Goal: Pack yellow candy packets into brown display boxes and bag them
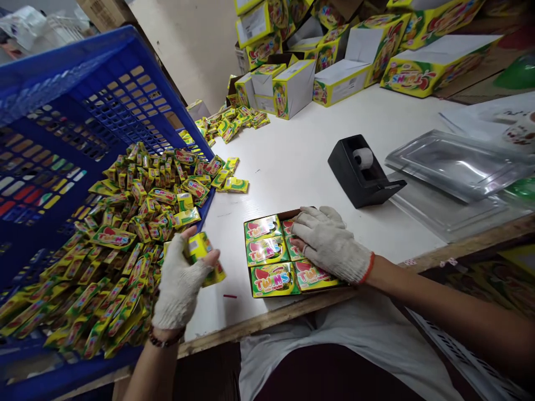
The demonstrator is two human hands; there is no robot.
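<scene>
My left hand (180, 281), in a white glove with bare fingertips, grips a small yellow-green candy pack (203, 252) beside the blue crate. It may be more than one pack; the fingers cover part of it. My right hand (328, 242), gloved too, lies flat with fingers stretched over the right side of an open display box (252, 296). Inside that box, "TWINS" packs (270, 278) lie face up in rows. The hand hides some of the packs and the box's right rim.
At left, a tilted blue plastic crate (142, 72) holds a heap of candy packs (112, 236), some spilling onto the white table (288, 161). A black tape dispenser (359, 172) and clear plastic lids (455, 167) are at right. Yellow cartons (292, 83) line the back.
</scene>
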